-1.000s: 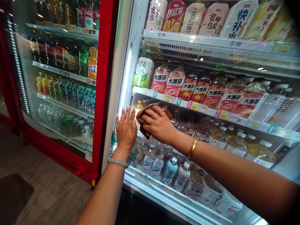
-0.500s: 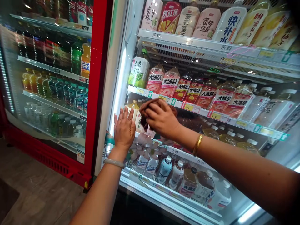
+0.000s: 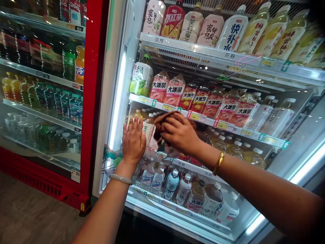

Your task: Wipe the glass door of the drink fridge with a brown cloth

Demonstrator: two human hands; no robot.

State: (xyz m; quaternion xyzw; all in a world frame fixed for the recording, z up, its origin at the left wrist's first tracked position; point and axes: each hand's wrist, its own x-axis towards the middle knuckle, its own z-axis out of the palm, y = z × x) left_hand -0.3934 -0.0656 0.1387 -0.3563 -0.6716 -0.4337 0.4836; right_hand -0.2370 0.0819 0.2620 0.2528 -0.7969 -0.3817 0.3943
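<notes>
My right hand (image 3: 179, 132) is closed on a bunched brown cloth (image 3: 162, 118), pressed to the glass door of a lit drinks fridge (image 3: 203, 118). To its left, my left hand (image 3: 133, 139) lies flat against the same glass, fingers stretched upward. A flower decal (image 3: 154, 162) shows on the glass just below and between the hands. Behind the glass, a green tea bottle (image 3: 141, 79) and several pink-labelled iced tea bottles (image 3: 175, 89) line the middle shelf. The cloth hides part of the shelf behind it.
A second drinks fridge with a red frame (image 3: 91, 101) stands at the left, its shelves full of bottles. Large bottles (image 3: 233, 28) fill the top shelf of the nearer fridge, and smaller bottles (image 3: 172, 184) stand on its bottom shelf. Tiled floor (image 3: 38, 213) shows at lower left.
The view has shifted a little to the right, so the fridges sit further left. My right hand keeps the cloth against the glass; my left hand stays flat on it.
</notes>
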